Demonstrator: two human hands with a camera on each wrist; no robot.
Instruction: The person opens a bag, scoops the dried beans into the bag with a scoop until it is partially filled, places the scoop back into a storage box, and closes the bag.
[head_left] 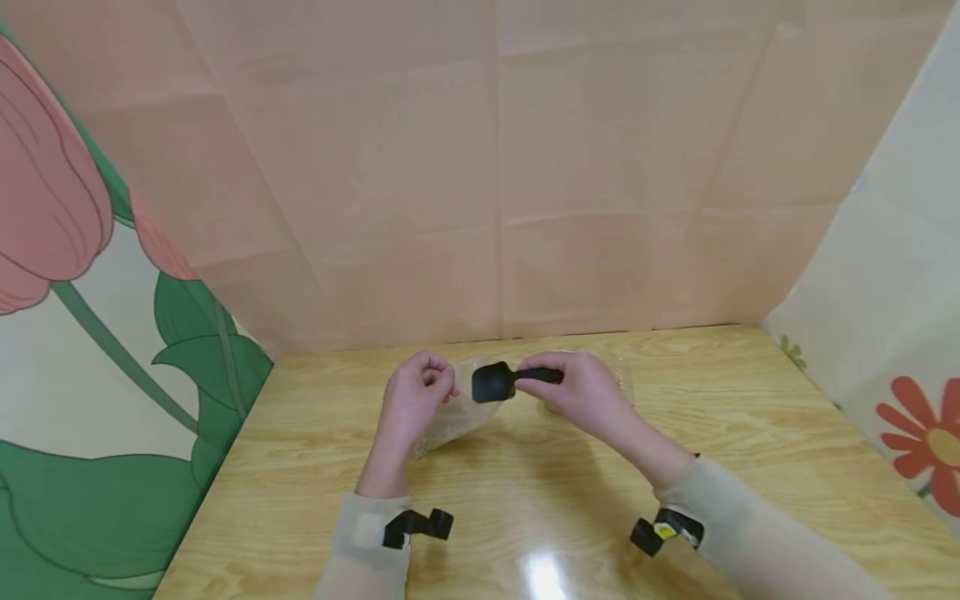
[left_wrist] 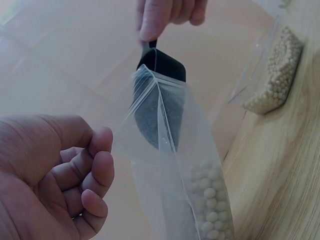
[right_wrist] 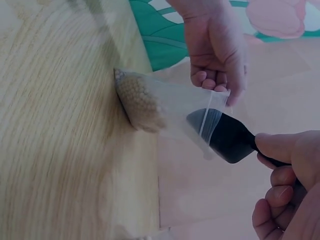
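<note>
Well, from where I stand, the work sits between two bare hands above a wood-grained surface (head_left: 525, 508). The left grip (head_left: 408, 392) has thumb and forefinger pinched together on the rim of a clear plastic bag (right_wrist: 177, 104). The right grip (head_left: 581, 387) is clamped on the handle of a black scoop (right_wrist: 232, 140), whose front end sits inside the bag's mouth while its rear edge stays outside. The bag leans at a slant, its bottom corner touching the surface, and pale round balls (right_wrist: 137, 97) have gathered in that low end, well apart from the scoop's tip. Near it, past the right grip, a see-through box (left_wrist: 256, 65) holds more of the same balls.

I'd judge the step in hand to be emptying the scoop into the bag, though I can't make out any balls in the scoop's bowl. To do it well, I'd draw the pinched rim gently aside so the mouth gapes, since only one side looks supported and the film could fold over the blade. I'd slide the scoop a little deeper before tilting it, wrist turning slowly, so anything in it would roll down inside rather than hop off the edge. Withdrawing it level, clear of the rim, would spare the thin plastic a tug; a snag might tip the bag over.
</note>
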